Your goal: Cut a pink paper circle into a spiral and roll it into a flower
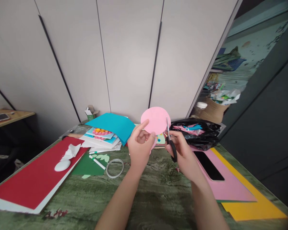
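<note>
Left hand (141,145) clamped on a round pink paper disc (156,116), thumb and fingers pinching its lower left. Disc is held up off the table, in front of the pale grey cabinet doors (129,57). Right hand (182,153) wrapped around the black-handled metal scissors (174,151); blades at the disc's right edge, can't tell if they bite.

Clutter, left: bright blue paper sheet (110,124) on a stack of white paper and printed floral cards (102,132), just beside the left hand. Nearer: dark green paper sheet (86,167) with a white-and-green marker (97,162) across it, grey ring of tape (107,171) at its right edge. Further left, long red sheet (38,172) carrying a white oval object (62,165) and crumpled white tissue (71,151).

Clutter, right: black plastic bag (210,134) with pink and blue paper scraps (192,128), near the right hand. Black-screened phone (208,166) on a large pink sheet (232,187), yellow sheet (254,207) under that.

Room: cabinet doors bound the far side. Yellow sheet's near corner reaches close to the table's right edge; red sheet runs to the left edge. Widest exposed stretch of green marbled tabletop (158,198) is between and below the forearms, tape ring to pink sheet.
</note>
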`<state>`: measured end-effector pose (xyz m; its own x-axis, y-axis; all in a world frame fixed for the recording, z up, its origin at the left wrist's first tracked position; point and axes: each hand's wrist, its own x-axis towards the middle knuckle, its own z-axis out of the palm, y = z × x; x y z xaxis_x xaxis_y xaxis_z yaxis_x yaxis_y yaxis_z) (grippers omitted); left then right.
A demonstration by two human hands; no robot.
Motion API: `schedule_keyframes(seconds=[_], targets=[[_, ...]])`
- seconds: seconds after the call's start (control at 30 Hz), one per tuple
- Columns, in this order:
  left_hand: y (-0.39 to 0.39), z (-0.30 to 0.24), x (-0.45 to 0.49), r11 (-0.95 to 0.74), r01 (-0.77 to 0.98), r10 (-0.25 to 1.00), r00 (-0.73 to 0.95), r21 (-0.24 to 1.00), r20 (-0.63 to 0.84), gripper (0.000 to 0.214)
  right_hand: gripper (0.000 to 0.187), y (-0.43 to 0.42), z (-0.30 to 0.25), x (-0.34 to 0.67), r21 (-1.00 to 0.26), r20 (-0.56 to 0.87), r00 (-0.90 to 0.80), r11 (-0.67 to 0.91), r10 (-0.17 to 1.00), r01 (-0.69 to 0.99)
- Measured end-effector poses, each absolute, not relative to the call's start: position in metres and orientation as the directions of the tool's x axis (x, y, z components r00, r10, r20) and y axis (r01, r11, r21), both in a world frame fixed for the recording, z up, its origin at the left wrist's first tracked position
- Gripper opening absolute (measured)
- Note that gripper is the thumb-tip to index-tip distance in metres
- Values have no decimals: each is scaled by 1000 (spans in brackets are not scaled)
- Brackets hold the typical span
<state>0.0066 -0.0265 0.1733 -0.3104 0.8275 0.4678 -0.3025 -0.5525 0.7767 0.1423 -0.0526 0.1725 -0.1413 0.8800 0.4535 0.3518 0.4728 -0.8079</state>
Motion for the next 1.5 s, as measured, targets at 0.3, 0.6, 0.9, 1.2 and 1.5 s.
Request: schedule_keyframes(seconds=[0.3, 0.6, 0.9, 1.2, 1.5], targets=[[-28, 174, 6, -616, -239, 778, -334, 751, 532, 36, 27, -53, 173, 144, -803, 450, -145, 470, 881, 365], [-26, 173, 4, -683, -146, 709, -371, 716, 600, 23, 29, -53, 171, 143, -794, 480, -165, 507, 861, 336], [-27, 173, 5, -665, -205, 725, -409, 718, 554, 27, 31, -53, 169, 144, -786, 479, -167, 505, 862, 356], [-25, 172, 5, -623, -274, 766, -403, 732, 501, 37, 30, -51, 169, 142, -795, 444, -199, 487, 874, 362], [-26, 171, 4, -591, -261, 799, -316, 763, 511, 38, 27, -54, 172, 143, -802, 453, -161, 479, 877, 356]])
